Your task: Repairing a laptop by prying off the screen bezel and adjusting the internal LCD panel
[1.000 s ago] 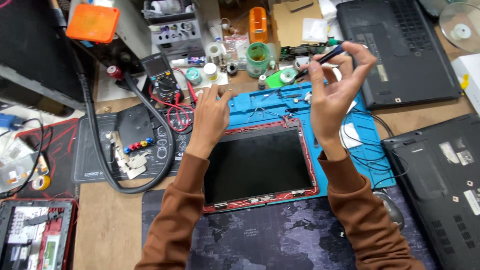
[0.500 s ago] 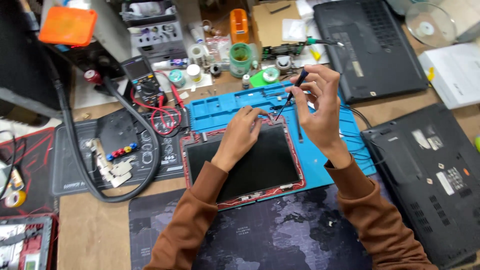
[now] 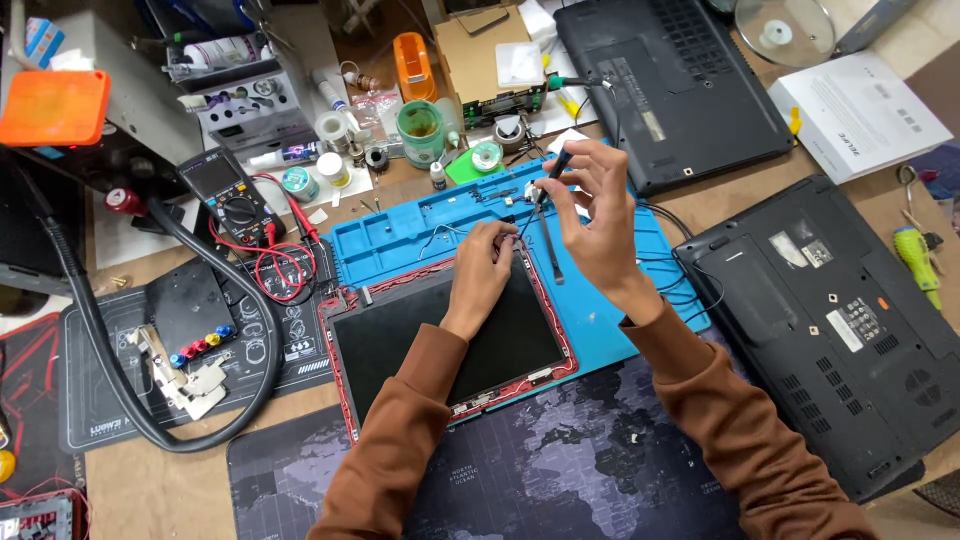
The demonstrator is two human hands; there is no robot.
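Crowded surface point(image 3: 150, 470), little spare room: left hand point(image 3: 483, 272) is now pinching the black red-rimmed screen panel's point(image 3: 450, 335) top corner; right hand point(image 3: 590, 215), lower than before, is clamping the slim black screwdriver point(image 3: 553, 170).

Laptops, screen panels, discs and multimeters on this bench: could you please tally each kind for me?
Closed laptops lying underside up: 2, one black at the top, one dark grey at the right
Screen panels with a red-edged frame: 1, under the left hand
Optical discs: 1
Multimeters: 1
Total: 5
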